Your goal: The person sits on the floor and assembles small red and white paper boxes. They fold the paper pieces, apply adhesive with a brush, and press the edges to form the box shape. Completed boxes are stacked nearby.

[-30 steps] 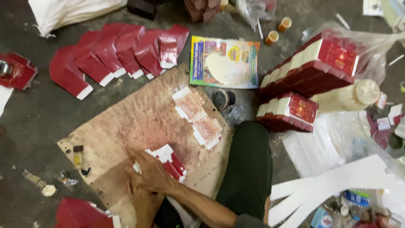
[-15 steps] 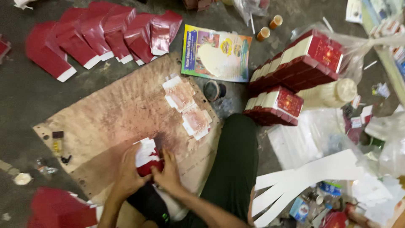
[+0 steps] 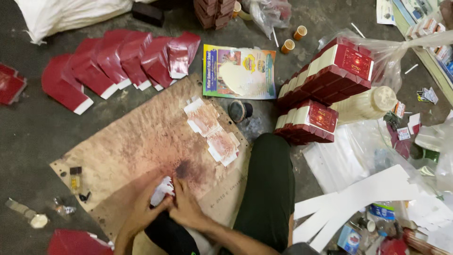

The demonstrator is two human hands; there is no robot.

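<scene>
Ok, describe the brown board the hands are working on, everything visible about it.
The brown board is a flat sheet, like hardboard or cardboard, lying skewed on the dark floor. Its surface is worn, blotched with reddish stains and one dark spot near the hands. Small holes dot its edges. A row of overlapping pale printed slips lies on its upper right part. Left hand and right hand press a small red-and-white piece onto its near edge.

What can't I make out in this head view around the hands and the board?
- Red and white flat piece, head view: mostly covered by the left hand and right hand; its shape is unclear.
- Brown board: near edge hidden by both forearms and the dark-trousered leg.
- Red sheet: cut off by the bottom edge.
- Small items beside the board: too small to identify.
</scene>
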